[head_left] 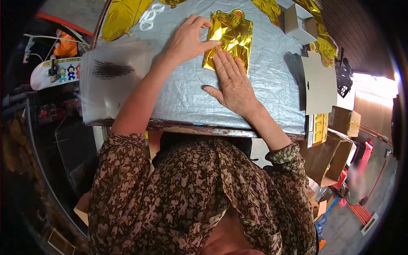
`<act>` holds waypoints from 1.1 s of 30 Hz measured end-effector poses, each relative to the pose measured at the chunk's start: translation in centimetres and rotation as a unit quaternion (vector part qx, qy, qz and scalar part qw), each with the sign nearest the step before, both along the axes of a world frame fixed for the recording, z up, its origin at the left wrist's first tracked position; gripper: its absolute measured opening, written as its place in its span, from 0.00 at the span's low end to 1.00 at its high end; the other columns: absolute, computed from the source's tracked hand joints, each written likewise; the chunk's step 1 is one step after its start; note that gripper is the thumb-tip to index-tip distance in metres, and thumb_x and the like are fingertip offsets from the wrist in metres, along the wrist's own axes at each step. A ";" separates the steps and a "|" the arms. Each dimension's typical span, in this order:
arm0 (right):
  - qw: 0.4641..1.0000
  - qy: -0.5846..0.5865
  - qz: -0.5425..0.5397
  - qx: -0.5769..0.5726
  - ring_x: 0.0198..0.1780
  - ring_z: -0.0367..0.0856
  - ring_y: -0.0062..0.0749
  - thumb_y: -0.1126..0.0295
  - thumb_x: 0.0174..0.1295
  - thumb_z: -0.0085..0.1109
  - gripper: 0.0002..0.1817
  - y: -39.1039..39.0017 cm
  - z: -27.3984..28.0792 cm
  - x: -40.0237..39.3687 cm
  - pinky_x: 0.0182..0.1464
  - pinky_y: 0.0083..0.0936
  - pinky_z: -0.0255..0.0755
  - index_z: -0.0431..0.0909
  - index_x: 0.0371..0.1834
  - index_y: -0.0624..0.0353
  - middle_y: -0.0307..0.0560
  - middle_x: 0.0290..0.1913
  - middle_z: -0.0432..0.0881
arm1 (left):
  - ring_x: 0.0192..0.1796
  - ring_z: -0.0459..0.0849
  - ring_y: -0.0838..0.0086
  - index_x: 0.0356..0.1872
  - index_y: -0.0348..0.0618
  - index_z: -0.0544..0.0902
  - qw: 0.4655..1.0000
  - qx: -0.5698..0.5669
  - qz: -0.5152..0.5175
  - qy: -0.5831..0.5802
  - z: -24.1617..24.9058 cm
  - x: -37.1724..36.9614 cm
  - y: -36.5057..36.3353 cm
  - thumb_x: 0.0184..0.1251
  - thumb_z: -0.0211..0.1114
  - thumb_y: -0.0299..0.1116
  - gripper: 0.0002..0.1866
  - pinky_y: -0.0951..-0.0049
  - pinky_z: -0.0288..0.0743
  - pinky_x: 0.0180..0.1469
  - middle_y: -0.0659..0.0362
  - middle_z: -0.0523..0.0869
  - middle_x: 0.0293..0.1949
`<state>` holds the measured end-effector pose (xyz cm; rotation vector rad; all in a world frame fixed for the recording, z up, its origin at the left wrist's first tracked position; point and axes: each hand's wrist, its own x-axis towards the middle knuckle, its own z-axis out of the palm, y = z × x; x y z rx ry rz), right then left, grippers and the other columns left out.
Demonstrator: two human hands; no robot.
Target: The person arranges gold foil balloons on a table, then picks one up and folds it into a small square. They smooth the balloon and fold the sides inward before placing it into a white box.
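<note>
A folded gold foil balloon (241, 39) lies flat on the silvery covered table (182, 95), with a small reddish spot near its top. My right hand (233, 83) rests palm down on its lower part, fingers stretched out and thumb spread to the side. At its left edge is my left hand (187, 41), thumb reaching onto the foil and bent fingers touching the upper left edge. A wide gap shows between that thumb and the fingers.
Clear plastic bags (95, 95) lie at the table's left edge. White ribbon loops (148, 19) and another gold foil balloon (121, 19) are at the upper left. An open white box (299, 25) stands upper right, above a beige card flap (318, 83). Cardboard boxes (327, 157) sit right of the table.
</note>
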<state>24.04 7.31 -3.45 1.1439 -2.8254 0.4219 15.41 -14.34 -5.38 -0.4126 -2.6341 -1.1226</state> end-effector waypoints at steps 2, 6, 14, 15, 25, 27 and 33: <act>1.000 0.003 -0.001 -0.004 0.84 0.57 0.55 0.38 0.71 0.58 0.51 0.1 -0.2 -0.1 0.84 0.52 0.49 0.55 0.83 0.68 0.65 0.82 0.59 | 0.46 0.84 0.63 0.57 0.43 0.81 1.000 -0.005 0.004 0.014 -0.4 -0.2 0.3 0.59 0.80 0.46 0.29 0.63 0.82 0.51 0.56 0.82 0.53; 1.000 0.017 -0.008 0.014 0.84 0.54 0.58 0.35 0.72 0.54 0.52 0.2 -0.2 0.2 0.84 0.54 0.46 0.54 0.83 0.67 0.65 0.83 0.57 | 0.57 0.83 0.51 0.54 0.43 0.81 1.000 -0.008 0.011 0.001 -0.3 0.0 0.6 0.62 0.75 0.45 0.25 0.56 0.79 0.60 0.50 0.82 0.53; 0.998 0.022 -0.033 0.045 0.85 0.51 0.63 0.33 0.73 0.50 0.48 1.3 -0.2 0.7 0.83 0.62 0.43 0.54 0.86 0.53 0.63 0.85 0.52 | 0.57 0.84 0.51 0.54 0.44 0.81 1.000 -0.001 0.010 -0.002 -0.4 -0.2 0.6 0.63 0.74 0.45 0.23 0.55 0.79 0.60 0.50 0.82 0.53; 0.998 0.022 -0.032 0.044 0.85 0.50 0.63 0.33 0.73 0.50 0.47 1.3 -0.2 0.6 0.83 0.62 0.44 0.54 0.86 0.50 0.63 0.85 0.52 | 0.56 0.84 0.51 0.54 0.44 0.81 1.000 0.000 0.007 -0.001 -0.4 -0.2 0.6 0.63 0.74 0.45 0.23 0.55 0.79 0.60 0.51 0.82 0.52; 0.998 0.041 -0.014 0.045 0.84 0.51 0.64 0.35 0.74 0.51 0.41 1.6 -0.1 0.5 0.82 0.61 0.46 0.61 0.85 0.42 0.65 0.84 0.53 | 0.57 0.85 0.58 0.56 0.47 0.85 0.993 0.113 -0.026 0.006 0.9 2.0 -0.4 0.64 0.77 0.47 0.24 0.57 0.77 0.59 0.54 0.85 0.54; 0.998 0.044 -0.018 0.041 0.84 0.51 0.63 0.35 0.74 0.51 0.41 1.6 -0.2 0.5 0.82 0.61 0.45 0.61 0.85 0.42 0.65 0.84 0.53 | 0.62 0.83 0.62 0.61 0.49 0.85 0.989 -0.040 -0.074 0.125 0.8 3.9 -1.4 0.71 0.73 0.44 0.21 0.56 0.71 0.66 0.61 0.84 0.65; 0.998 0.043 -0.014 0.040 0.85 0.50 0.63 0.35 0.73 0.51 0.43 2.0 -0.2 0.5 0.82 0.61 0.45 0.58 0.86 0.42 0.64 0.85 0.53 | 0.81 0.65 0.64 0.70 0.58 0.83 0.974 -0.195 -0.078 0.086 0.6 7.3 -0.4 0.74 0.67 0.51 0.26 0.47 0.49 0.76 0.71 0.80 0.73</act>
